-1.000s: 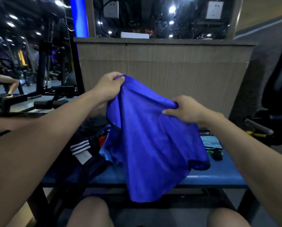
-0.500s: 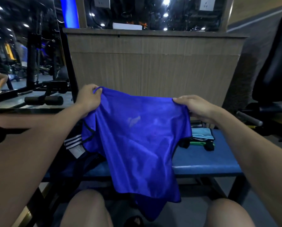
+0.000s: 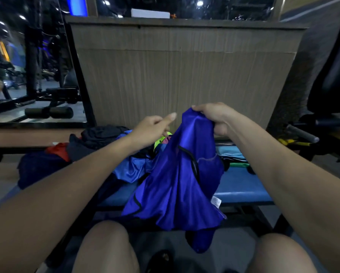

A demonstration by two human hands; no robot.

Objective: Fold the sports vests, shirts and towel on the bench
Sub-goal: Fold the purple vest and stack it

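Nearest the camera are two bare knees (image 3: 104,247), with the hem of a blue vest (image 3: 177,186) hanging down between them, below the table's front edge. The vest (shiny, with dark trim and a small white label on its right side) drapes over the front of the blue padded table (image 3: 242,186) and rises to the right hand (image 3: 214,117), whose fingers are clenched around a bunched part of its top edge. The left hand (image 3: 151,129) grasps nothing: it is held up just left of the vest, forefinger stretched toward it, the other fingers loosely curled. On the table's left part lies a heap of clothes (image 3: 98,146) in black, red, light blue and yellow-green. On its right part sits a small folded stack (image 3: 232,154), teal above green. Behind the table stands a wood-grain panel (image 3: 181,75).
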